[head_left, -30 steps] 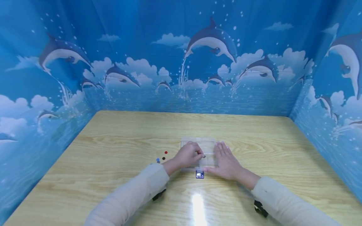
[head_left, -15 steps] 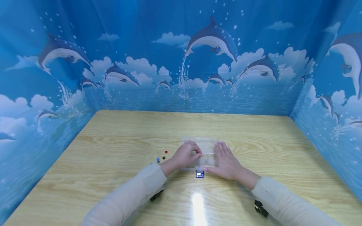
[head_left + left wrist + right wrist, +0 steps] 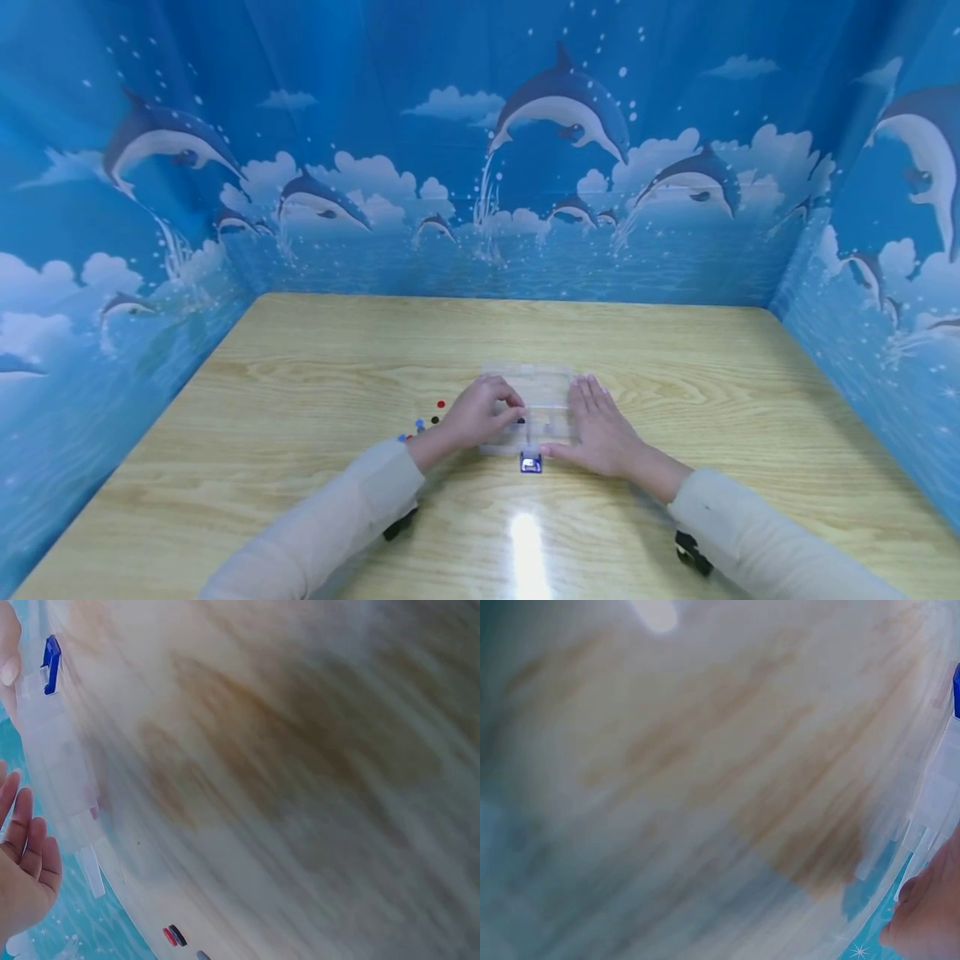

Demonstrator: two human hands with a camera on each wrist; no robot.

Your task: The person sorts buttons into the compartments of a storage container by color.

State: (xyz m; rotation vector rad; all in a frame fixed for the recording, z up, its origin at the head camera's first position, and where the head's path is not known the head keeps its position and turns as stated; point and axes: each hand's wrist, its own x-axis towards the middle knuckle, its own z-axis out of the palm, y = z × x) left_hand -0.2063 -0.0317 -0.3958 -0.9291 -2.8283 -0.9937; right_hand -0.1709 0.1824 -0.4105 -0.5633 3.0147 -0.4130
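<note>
Left: loose scatter of small discs on the wood-grain table (image 3: 352,350). Outermost a blue disc (image 3: 402,437) with a red disc (image 3: 409,437) just beside it, both close to the left sleeve cuff. A second blue disc (image 3: 420,423) and a grey disc (image 3: 421,430) sit near each other; a black disc (image 3: 435,420) a little to the right, another red disc (image 3: 441,404) beyond it.

Pale left sleeve (image 3: 330,508) next, black wrist device (image 3: 401,523) under it. Left hand (image 3: 483,414) over the left part of the clear plastic box (image 3: 547,385), fingers bent, thumb tip near the index. Dark disc (image 3: 521,422) right at the fingertips, within the box outline; cannot tell whether it is pinched or lying loose.

Box flat on the table, blue latch (image 3: 531,462) at the middle of its near edge. Faint greyish piece (image 3: 547,428) in the near right compartment, too small to name.

Right hand (image 3: 603,427) along the box's right side: fingers extended, thumb spread toward the latch, nothing gripped. Pale right sleeve (image 3: 765,533) follows, second black wrist device (image 3: 692,553) below. Dolphin-print curtain (image 3: 420,67) behind the table and along both sides.
</note>
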